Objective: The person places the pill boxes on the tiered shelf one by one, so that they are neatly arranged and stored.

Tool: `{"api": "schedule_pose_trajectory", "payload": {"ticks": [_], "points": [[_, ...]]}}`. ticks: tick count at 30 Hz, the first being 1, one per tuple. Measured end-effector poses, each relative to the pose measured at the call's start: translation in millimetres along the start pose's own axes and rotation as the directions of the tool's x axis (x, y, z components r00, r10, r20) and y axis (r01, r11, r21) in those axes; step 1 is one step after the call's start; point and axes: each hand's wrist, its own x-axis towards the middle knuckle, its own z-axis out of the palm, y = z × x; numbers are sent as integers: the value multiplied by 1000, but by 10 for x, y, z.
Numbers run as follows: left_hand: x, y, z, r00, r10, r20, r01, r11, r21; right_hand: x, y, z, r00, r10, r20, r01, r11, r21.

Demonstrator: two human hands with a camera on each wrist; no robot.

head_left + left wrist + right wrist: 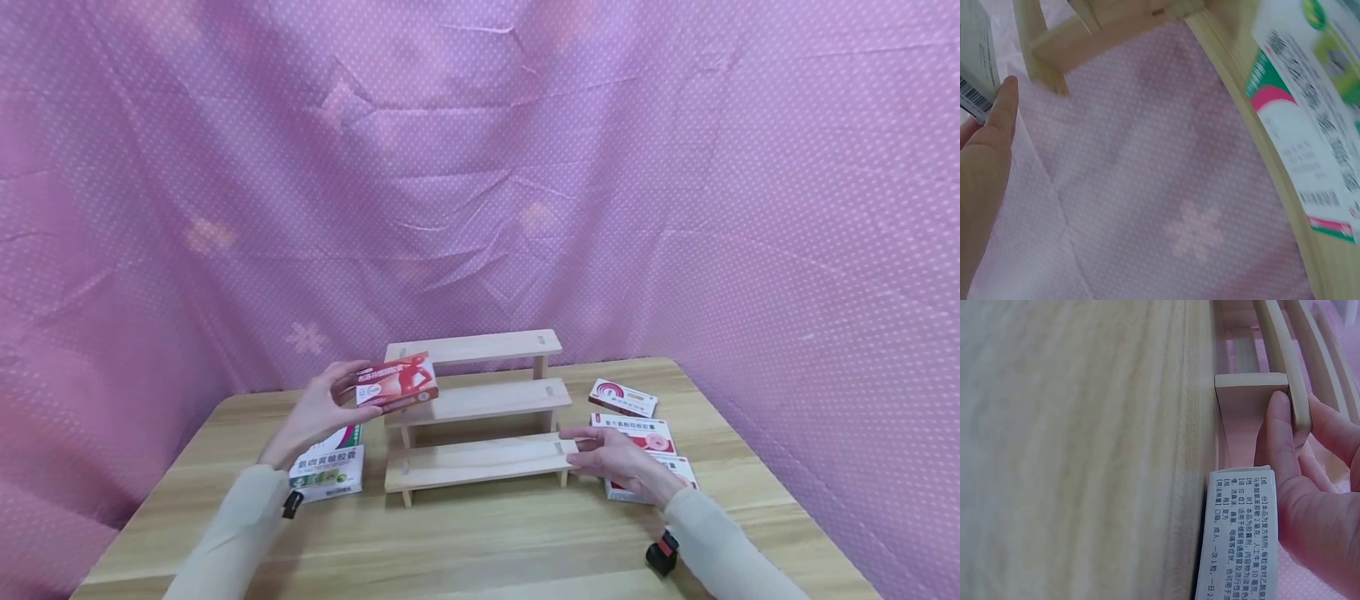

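In the head view my left hand (320, 414) grips a red and white medicine box (397, 382) by its left end. The box is held up in front of the left part of a three-step wooden display rack (480, 461). My right hand (624, 460) is at the right end of the lowest step. From the right wrist view, thumb and fingers (1280, 419) pinch the end of that step's board (1297, 394) from both sides. The left wrist view catches only part of my left hand (991, 134) and the box's barcode end (974, 94).
Right of the rack lie several white and red medicine boxes (622, 398), partly behind my right hand. White and green boxes (327, 473) lie left of it, under my left forearm. A pink dotted cloth (480, 208) hangs behind the wooden table (480, 550).
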Motion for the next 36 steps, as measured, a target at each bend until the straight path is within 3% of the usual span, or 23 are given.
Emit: {"api": "schedule_pose_trajectory", "payload": {"ticks": [8, 13, 19, 27, 32, 36], "points": [[243, 154, 243, 1000, -9, -3, 9, 1000, 15, -13, 3, 4, 1000, 2, 12, -2, 1000, -13], [401, 222, 353, 999, 21, -31, -19, 998, 60, -24, -17, 4, 1000, 18, -2, -18, 1000, -24], [528, 224, 487, 995, 53, -87, -44, 994, 105, -15, -23, 16, 1000, 28, -12, -28, 999, -43], [676, 239, 677, 992, 38, -123, -21, 991, 135, -22, -2, 20, 999, 27, -17, -28, 998, -56], [747, 247, 793, 991, 30, -131, -18, 995, 95, -25, -5, 24, 1000, 13, -6, -13, 998, -58], [800, 266, 882, 988, -13, -151, 14, 1000, 8, -21, -18, 20, 1000, 7, -2, -7, 998, -62]]}}
